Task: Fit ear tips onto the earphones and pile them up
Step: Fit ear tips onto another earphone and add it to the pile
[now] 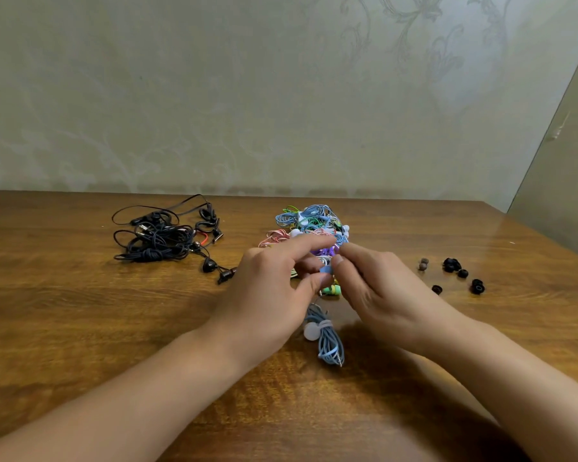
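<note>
My left hand [271,291] and my right hand [377,288] meet above the middle of the table, both pinching a small blue earbud [326,270]. Its grey-blue coiled cable [327,341] hangs below the hands, with a white ear tip [311,331] on the other bud. Behind the hands lies a pile of coloured earphones [311,225]. A tangle of black earphones [167,235] sits at the left. Several loose black ear tips [451,264] and two brown ones [423,263] lie scattered at the right.
The wooden table [80,328] runs to a patterned wall at the back. Its right edge slants down at the far right. A green and yellow earphone piece [331,289] lies on the table just under the hands.
</note>
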